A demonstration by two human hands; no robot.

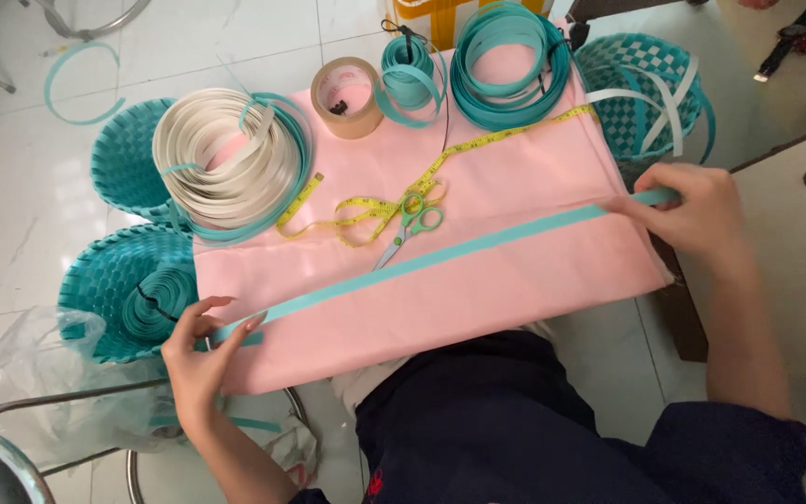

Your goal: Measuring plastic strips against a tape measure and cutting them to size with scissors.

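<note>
A long teal plastic strip (pixel 440 259) lies stretched diagonally across a pink cloth-covered board (pixel 515 289). My left hand (pixel 200 350) pinches the strip's near-left end at the board's corner. My right hand (pixel 697 210) grips the strip's far-right end at the board's right edge. Green-handled scissors (pixel 408 229) and a yellow measuring tape (pixel 394 201) lie on the cloth just beyond the strip.
A coil of white and teal strips (pixel 230 163), a brown tape roll (pixel 347 96) and teal strip coils (pixel 510 65) sit at the board's far edge. Teal woven baskets (pixel 114 289) stand at left and at the far right (pixel 641 93). A metal stool (pixel 2 457) is at lower left.
</note>
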